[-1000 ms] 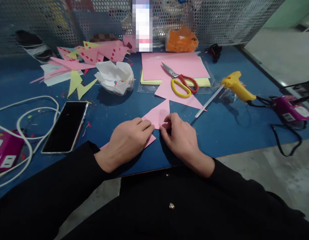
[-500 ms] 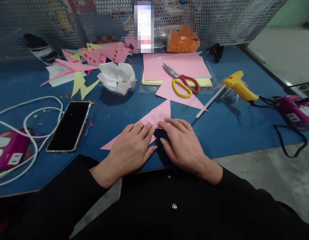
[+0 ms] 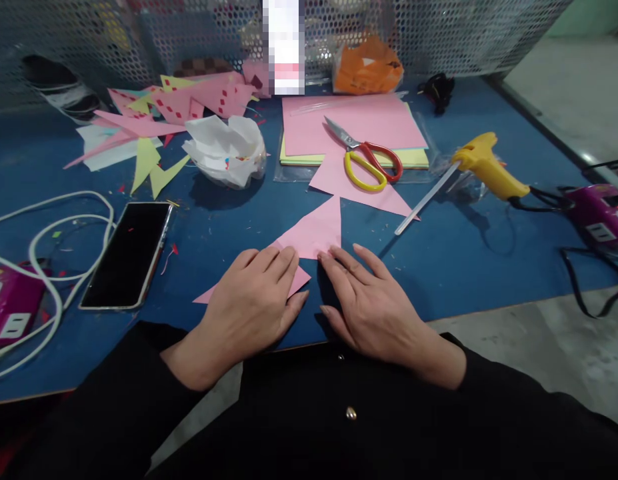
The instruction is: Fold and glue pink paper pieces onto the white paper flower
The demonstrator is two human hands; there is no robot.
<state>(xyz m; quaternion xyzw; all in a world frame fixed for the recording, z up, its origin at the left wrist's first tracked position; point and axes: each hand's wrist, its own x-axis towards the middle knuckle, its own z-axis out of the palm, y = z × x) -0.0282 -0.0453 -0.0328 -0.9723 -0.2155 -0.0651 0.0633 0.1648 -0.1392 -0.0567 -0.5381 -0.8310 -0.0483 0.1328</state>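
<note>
A folded pink paper (image 3: 316,230) lies on the blue table near its front edge, one point aimed away from me and another out to the left. My left hand (image 3: 251,297) rests flat on its left part, fingers laid out and covering some of it. With fingers spread, my right hand (image 3: 371,300) touches the lower right edge of the paper with its fingertips. Beyond them, red-and-yellow-handled scissors (image 3: 363,157) lie on a cut pink piece (image 3: 331,175) and a stack of coloured sheets (image 3: 353,123).
At the right are a yellow glue gun (image 3: 493,170) and a purple box (image 3: 601,213). A phone (image 3: 129,253), white cable (image 3: 41,280) and another purple box lie left. Behind stand a paper-lined bowl (image 3: 229,153), paper scraps (image 3: 181,100) and an orange packet (image 3: 369,65).
My right hand has slid right and toward me along the paper's edge, uncovering more of it. My left hand stays on the paper. The view has shifted slightly.
</note>
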